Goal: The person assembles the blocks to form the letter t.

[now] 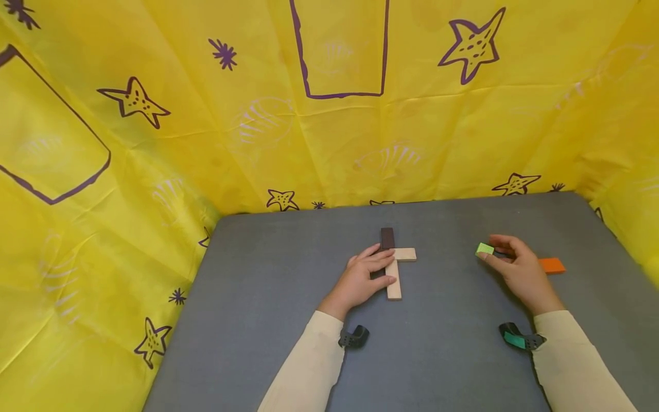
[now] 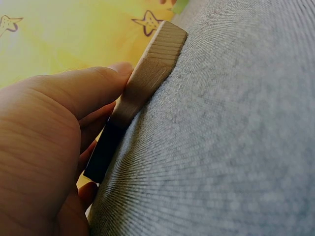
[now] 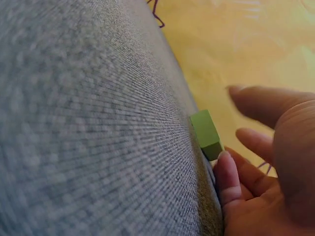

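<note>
Roughly fore-and-aft, long axis of the nearer pale block (image 1: 394, 291), hands (image 1: 362, 277) (image 1: 522, 274) loosely spread

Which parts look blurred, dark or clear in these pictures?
Head view: bright, star drawings crisp; left wrist view: table blurred close up, though wooden block shows its grain; right wrist view: table blurred close up, green block clearer, right hand in shade.

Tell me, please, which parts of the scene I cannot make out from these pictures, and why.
- Head view: the left end of the pale crosswise block, covered by the left hand.
- Head view: the left end of the orange block, hidden by the right hand.
- Left wrist view: the whole shape of a green thing, cut off by the top edge.
</note>
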The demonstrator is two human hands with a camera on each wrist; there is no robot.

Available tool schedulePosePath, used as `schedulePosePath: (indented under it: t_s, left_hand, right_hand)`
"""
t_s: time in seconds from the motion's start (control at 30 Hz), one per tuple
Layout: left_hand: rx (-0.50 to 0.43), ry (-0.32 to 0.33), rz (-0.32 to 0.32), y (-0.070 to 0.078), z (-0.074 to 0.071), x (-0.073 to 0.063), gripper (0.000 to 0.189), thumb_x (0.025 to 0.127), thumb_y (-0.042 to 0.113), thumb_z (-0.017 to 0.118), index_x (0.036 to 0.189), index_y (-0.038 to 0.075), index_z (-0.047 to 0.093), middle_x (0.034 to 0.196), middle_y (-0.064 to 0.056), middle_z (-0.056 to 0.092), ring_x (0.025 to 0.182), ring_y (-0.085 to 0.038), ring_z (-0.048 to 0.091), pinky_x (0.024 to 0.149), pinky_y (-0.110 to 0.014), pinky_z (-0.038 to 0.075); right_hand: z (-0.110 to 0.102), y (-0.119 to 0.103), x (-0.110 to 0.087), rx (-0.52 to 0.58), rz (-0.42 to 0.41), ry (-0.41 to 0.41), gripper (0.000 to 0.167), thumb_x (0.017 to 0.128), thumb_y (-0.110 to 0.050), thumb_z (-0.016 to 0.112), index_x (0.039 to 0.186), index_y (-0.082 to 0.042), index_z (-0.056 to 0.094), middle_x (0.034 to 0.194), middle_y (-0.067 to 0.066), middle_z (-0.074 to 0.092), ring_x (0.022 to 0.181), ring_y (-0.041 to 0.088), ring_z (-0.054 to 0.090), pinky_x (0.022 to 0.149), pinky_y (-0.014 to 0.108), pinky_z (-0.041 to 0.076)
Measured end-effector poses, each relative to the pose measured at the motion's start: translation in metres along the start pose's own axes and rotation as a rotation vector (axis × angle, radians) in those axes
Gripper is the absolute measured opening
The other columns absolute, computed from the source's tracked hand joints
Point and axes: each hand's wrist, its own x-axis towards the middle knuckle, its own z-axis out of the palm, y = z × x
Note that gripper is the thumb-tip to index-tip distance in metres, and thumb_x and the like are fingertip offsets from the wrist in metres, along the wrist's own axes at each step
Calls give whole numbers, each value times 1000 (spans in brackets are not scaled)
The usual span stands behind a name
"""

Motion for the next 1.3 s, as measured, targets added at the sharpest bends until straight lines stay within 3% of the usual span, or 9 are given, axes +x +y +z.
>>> schedulePosePath:
  t_s: [0.37, 0.73, 1.0, 1.3]
  left_hand:
    - [18, 15, 20, -1, 1, 0, 58, 104, 29, 79, 157, 15, 61, 163, 12, 51, 161, -11, 24, 128, -54, 18]
    - [14, 15, 16, -3, 2, 0, 57, 104, 30, 79, 156, 15, 62, 163, 13, 51, 161, -9, 23, 128, -54, 17]
    - [22, 12, 11, -1, 2, 0, 57, 104, 29, 80, 157, 16, 62, 163, 13, 51, 160, -8, 23, 128, -56, 17]
    - [21, -2, -1, 2, 1, 0, 59, 104, 30, 80, 158, 17, 60, 163, 13, 51, 161, -8, 23, 128, -53, 17]
  right_hand:
    - [2, -1, -2, -140, -61, 7, 38, 105, -10, 76, 138, 6, 67, 118, 22, 64, 92, 7, 52, 74, 13, 42]
    - [4, 1, 0, -195, -84, -1, 36, 103, -7, 79, 135, 7, 69, 118, 23, 63, 96, 21, 53, 74, 12, 41]
    - [4, 0, -2, -177, -92, 6, 35, 103, -6, 78, 135, 7, 70, 118, 22, 63, 92, 6, 53, 75, 10, 42]
    - [7, -2, -4, -150, -124, 29, 34, 101, -3, 79, 133, 7, 71, 116, 22, 64, 90, 0, 53, 76, 6, 42]
